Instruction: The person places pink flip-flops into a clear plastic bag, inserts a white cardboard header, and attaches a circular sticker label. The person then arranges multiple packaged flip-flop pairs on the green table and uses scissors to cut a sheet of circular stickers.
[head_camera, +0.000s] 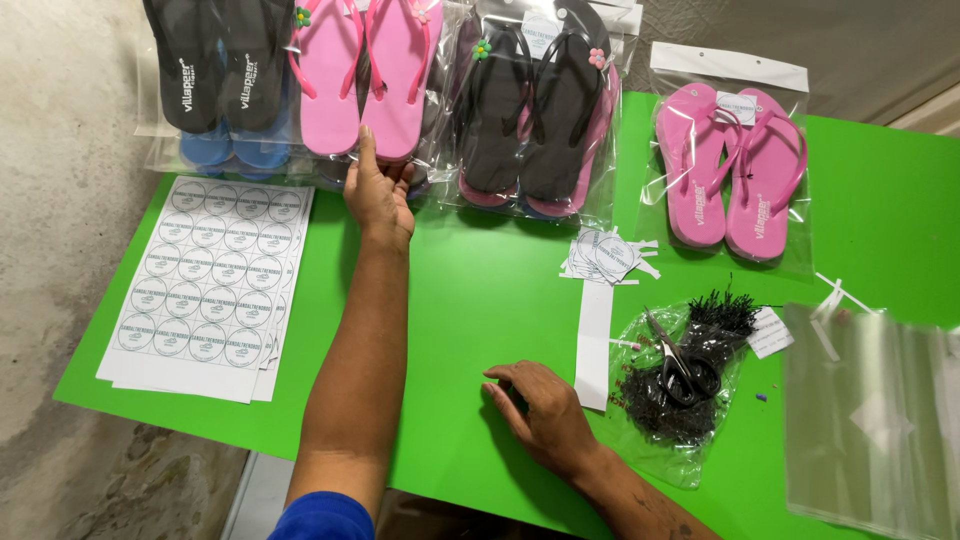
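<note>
Near edge: the right hand (545, 415) rests palm-down on the bright green table (480, 300), fingers loosely curled and holding nothing, beside a white paper strip (594, 340). Right of it, black-handled scissors (680, 365) lie on a clear bag of black plastic tag pins (690, 385). Left, a white sheet of round printed stickers (205, 285) lies flat. Farther back, the left hand (378, 195) reaches out, fingers spread against the heel of a bagged pair of pink rubber flip-flops (365, 75), touching rather than gripping it.
</note>
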